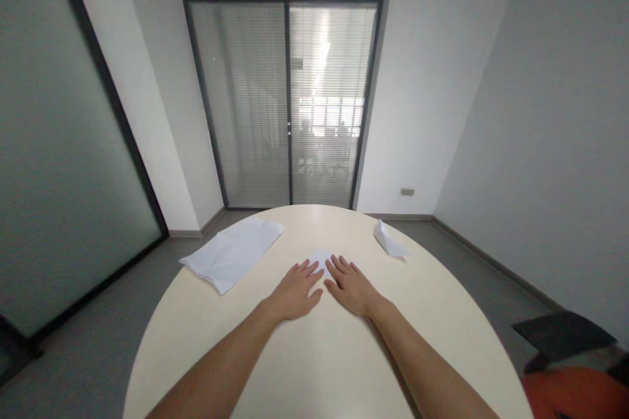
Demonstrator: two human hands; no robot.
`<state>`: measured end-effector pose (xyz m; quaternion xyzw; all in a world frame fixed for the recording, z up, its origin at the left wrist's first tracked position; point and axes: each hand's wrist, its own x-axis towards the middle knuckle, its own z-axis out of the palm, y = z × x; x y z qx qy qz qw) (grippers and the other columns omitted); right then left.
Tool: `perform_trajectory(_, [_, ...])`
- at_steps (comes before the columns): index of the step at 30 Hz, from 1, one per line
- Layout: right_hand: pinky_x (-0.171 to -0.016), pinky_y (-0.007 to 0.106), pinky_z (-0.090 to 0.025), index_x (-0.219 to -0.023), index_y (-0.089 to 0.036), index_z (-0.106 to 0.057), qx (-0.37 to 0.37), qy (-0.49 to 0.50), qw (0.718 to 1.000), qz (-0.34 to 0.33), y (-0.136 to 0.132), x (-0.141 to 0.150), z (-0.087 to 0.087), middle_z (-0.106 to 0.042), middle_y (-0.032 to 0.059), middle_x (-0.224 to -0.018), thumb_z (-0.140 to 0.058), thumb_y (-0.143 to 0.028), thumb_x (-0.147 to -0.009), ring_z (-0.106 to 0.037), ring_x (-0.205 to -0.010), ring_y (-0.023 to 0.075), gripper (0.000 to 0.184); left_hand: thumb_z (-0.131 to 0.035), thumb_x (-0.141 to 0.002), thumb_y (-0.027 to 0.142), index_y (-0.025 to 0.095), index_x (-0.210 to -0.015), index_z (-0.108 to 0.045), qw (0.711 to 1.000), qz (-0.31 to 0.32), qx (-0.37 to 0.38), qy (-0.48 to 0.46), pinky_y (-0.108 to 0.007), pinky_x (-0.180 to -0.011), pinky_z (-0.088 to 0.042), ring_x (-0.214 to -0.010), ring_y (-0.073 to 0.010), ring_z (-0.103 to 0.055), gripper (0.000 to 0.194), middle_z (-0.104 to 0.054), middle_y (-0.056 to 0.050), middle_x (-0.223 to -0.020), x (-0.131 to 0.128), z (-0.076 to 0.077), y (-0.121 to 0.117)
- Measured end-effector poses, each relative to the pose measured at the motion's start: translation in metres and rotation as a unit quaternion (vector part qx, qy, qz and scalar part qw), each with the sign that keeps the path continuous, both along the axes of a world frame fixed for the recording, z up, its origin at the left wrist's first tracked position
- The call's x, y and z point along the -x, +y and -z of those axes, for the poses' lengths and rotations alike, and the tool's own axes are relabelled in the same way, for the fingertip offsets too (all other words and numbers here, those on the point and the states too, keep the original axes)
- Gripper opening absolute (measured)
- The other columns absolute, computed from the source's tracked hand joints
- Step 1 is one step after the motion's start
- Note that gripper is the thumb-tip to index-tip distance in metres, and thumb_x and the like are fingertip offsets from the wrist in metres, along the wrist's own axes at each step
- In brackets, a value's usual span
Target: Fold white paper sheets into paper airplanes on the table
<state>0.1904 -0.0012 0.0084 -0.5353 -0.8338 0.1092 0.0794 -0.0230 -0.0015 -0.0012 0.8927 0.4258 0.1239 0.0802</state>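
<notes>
My left hand point(296, 289) and my right hand point(350, 285) lie flat side by side on a round cream table point(442, 314), fingers stretched out. Their fingertips rest on a small white piece of paper point(322, 258), which shows between and just beyond them. Most of that paper is hidden under the fingers. Neither hand grips anything.
A larger creased white sheet point(232, 253) lies on the table's far left. A folded white paper shape point(388, 240) sits at the far right. Beyond the table stands a glass door with blinds point(287, 105). An orange and black chair point(572, 366) is at the lower right.
</notes>
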Motion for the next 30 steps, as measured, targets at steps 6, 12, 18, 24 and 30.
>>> perform_trajectory(6, [-0.121, 0.048, -0.010, -0.157, -0.016, -0.024, 0.012, 0.001, 0.999, 0.046, 0.0010, -0.0012, 0.0000, -0.012, 0.0119, -0.164, -0.027, -0.061, -0.098, -0.008, -0.152, 0.0300, 0.075, -0.039, -0.099, 0.044, 0.024, -0.149, -0.041, 1.000, -0.004, -0.007, -0.002, -0.051, -0.120, -0.020, -0.149, -0.0293, -0.024, 0.054, -0.031, -0.007, -0.160, 0.0000, 0.0008, 0.0005])
perform_trajectory(12, [-0.120, 0.049, -0.011, -0.156, -0.018, -0.027, 0.003, 0.009, 0.999, 0.044, -0.0004, -0.0014, -0.0006, -0.014, 0.0123, -0.164, -0.029, -0.061, -0.098, -0.010, -0.152, 0.0306, 0.073, -0.043, -0.099, 0.040, 0.023, -0.145, -0.047, 0.999, -0.001, -0.037, -0.019, -0.048, -0.119, -0.025, -0.145, -0.0280, -0.033, 0.050, -0.040, -0.007, -0.156, 0.0003, 0.0025, 0.0010])
perform_trajectory(18, [-0.120, 0.052, -0.011, -0.156, -0.019, -0.029, -0.006, 0.018, 0.999, 0.025, -0.0002, -0.0036, 0.0007, -0.017, 0.0126, -0.163, -0.033, -0.055, -0.098, -0.012, -0.151, 0.0305, 0.068, -0.051, -0.095, 0.031, 0.022, -0.133, -0.061, 0.994, -0.014, -0.089, -0.054, -0.043, -0.112, -0.038, -0.128, -0.0249, -0.051, 0.040, -0.059, -0.006, -0.140, -0.0014, -0.0012, 0.0009])
perform_trajectory(24, [-0.119, 0.053, -0.013, -0.155, -0.021, -0.032, -0.009, 0.020, 1.000, 0.015, 0.0002, -0.0043, 0.0010, -0.020, 0.0137, -0.163, -0.033, -0.054, -0.099, -0.013, -0.151, 0.0316, 0.065, -0.051, -0.095, 0.030, 0.021, -0.127, -0.065, 0.994, -0.031, -0.088, -0.064, -0.041, -0.109, -0.041, -0.124, -0.0246, -0.054, 0.036, -0.063, -0.006, -0.134, -0.0020, -0.0038, 0.0003])
perform_trajectory(30, [-0.118, 0.058, -0.012, -0.153, -0.027, -0.035, -0.015, 0.014, 1.000, -0.004, -0.0029, -0.0037, -0.0032, -0.022, 0.0110, -0.163, -0.027, -0.053, -0.102, -0.012, -0.151, 0.0338, 0.058, -0.049, -0.095, 0.030, 0.020, -0.129, -0.063, 0.994, -0.037, -0.089, -0.061, -0.040, -0.114, -0.038, -0.129, -0.0240, -0.052, 0.038, -0.060, -0.006, -0.138, -0.0023, -0.0039, -0.0017])
